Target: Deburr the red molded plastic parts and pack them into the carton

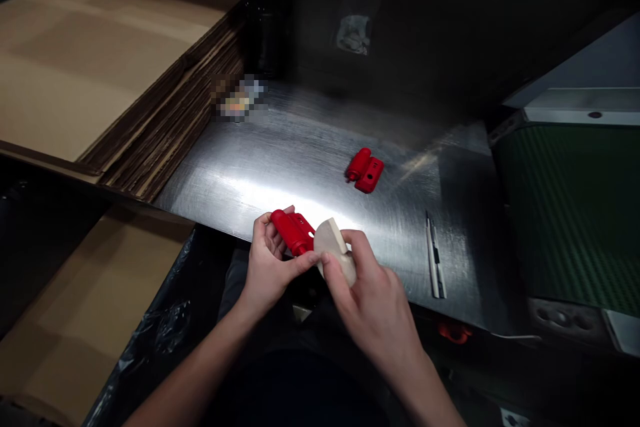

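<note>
My left hand (267,263) is closed around a red plastic part (290,232) with a rounded barrel along one side and a flatter plate beside it. An off-white pad (330,243) with a curved outline and a thick straight edge is pinched in my right hand (367,280). The pad overlaps the near right end of the red part, so I cannot tell whether they touch there. My left thumb tip reaches the pad's left edge. A second red part (366,171) of similar shape lies on the metal table (300,130), beyond my hands.
Two slim pen-like tools (435,257) lie at the table's right. A tall stack of cardboard sheets (125,60) stands at left, a green conveyor belt (575,213) at right. Black plastic sheeting (165,327) hangs below the front edge. A dark panel (425,33) rises behind.
</note>
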{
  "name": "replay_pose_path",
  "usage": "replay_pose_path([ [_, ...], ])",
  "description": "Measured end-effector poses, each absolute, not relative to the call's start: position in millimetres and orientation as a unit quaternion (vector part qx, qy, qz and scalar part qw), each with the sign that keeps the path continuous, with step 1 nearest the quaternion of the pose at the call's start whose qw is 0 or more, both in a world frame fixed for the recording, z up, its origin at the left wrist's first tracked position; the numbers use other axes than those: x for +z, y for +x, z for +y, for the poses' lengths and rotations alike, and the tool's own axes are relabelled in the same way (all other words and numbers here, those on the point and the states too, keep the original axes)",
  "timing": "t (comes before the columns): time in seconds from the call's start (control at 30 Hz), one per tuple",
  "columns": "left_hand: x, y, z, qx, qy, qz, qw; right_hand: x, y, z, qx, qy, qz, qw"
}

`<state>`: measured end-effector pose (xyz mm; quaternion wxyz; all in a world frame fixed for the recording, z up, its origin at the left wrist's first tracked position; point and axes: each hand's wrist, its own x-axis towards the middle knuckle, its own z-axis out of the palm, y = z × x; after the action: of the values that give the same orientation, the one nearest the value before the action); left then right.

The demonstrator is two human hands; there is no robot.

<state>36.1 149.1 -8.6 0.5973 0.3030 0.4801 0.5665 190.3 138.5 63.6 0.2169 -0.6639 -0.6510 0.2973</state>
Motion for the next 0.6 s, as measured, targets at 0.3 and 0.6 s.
replay_pose_path([
  [0.3, -6.0, 37.5, 150.0, 0.566, 0.302, 0.491, 0.590, 64.6, 192.3, 143.1, 0.300, -0.674, -0.641, 0.211],
  [0.6, -6.8, 35.3, 150.2, 0.564, 0.299, 0.488, 0.595, 63.3, 189.7, 139.2, 0.292, -0.694, -0.619, 0.221],
])
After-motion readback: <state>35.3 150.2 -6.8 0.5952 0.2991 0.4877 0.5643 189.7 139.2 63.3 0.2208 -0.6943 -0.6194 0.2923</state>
